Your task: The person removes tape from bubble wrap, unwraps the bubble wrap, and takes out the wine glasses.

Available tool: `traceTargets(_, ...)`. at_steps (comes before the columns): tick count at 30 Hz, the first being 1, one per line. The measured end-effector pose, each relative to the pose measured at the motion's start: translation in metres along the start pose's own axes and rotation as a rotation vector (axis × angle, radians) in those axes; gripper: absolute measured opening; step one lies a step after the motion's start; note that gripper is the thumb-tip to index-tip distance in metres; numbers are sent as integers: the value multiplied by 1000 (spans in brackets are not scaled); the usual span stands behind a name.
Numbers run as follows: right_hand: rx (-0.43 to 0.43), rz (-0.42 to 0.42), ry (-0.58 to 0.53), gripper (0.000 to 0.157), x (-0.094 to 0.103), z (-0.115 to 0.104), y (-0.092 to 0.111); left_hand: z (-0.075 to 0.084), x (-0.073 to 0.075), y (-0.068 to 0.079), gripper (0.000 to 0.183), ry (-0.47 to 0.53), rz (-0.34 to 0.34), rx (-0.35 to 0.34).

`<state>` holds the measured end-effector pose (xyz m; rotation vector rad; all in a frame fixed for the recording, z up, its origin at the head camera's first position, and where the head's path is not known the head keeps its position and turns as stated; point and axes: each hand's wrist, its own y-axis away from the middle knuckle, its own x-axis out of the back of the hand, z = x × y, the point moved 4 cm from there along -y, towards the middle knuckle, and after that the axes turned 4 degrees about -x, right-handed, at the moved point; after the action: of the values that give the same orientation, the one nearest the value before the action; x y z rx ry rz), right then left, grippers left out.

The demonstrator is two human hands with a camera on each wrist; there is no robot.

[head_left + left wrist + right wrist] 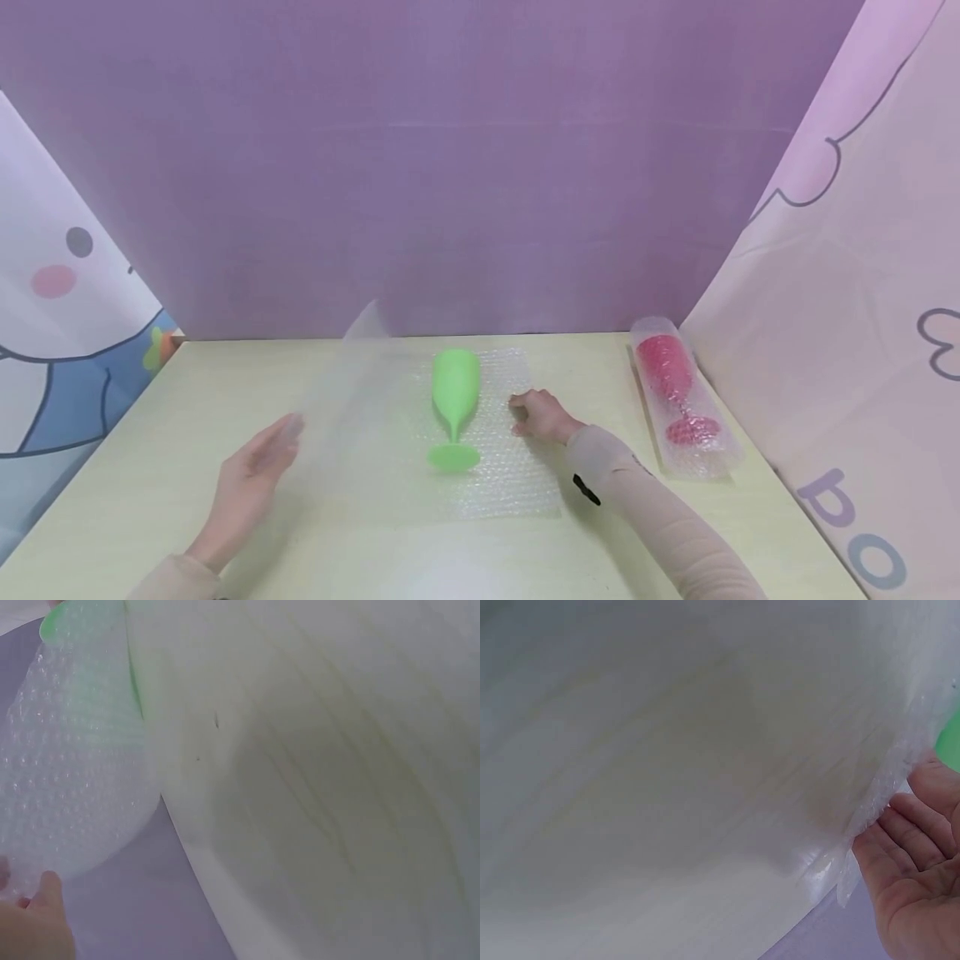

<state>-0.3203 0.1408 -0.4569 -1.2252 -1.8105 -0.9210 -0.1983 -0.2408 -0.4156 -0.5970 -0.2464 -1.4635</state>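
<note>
A green goblet (455,387) lies on a sheet of bubble wrap (506,492), its foot toward the front. The left part of the sheet is raised off the table and stands up as a hazy, see-through flap. My left hand (255,475) holds that raised edge, with the fingertips showing through the film; in the left wrist view the thumb (49,892) is at the wrap's border. On the other side, my right hand (546,416) pinches the sheet's right edge. The right wrist view shows its fingers (911,840) curled at the crinkled border, close to the green goblet.
A pink goblet (667,367) rolled in bubble wrap lies at the right side of the pale table (360,567). A purple backdrop (450,208) rises behind the table, and printed cloth panels (847,333) flank it on both sides.
</note>
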Motion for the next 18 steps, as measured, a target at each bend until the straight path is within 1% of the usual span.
traceTargets(3, 3, 2, -3, 50, 0, 1, -1, -5, 1, 0, 52, 7, -8, 18)
traceTargets(7, 5, -2, -8, 49, 0, 1, 0, -10, 3, 0, 55, 7, -45, 38)
traceTargets(10, 3, -9, -17, 49, -1, 1, 0, -14, 5, 0, 57, -9, -84, 56)
traceTargets(14, -1, -17, -22, 50, -1, 2, 0, -20, 6, 0, 59, -40, -132, 102)
traceTargets(18, -8, -19, -32, 51, 0, 2, 0, -25, 6, 0, 60, -67, -165, 134)
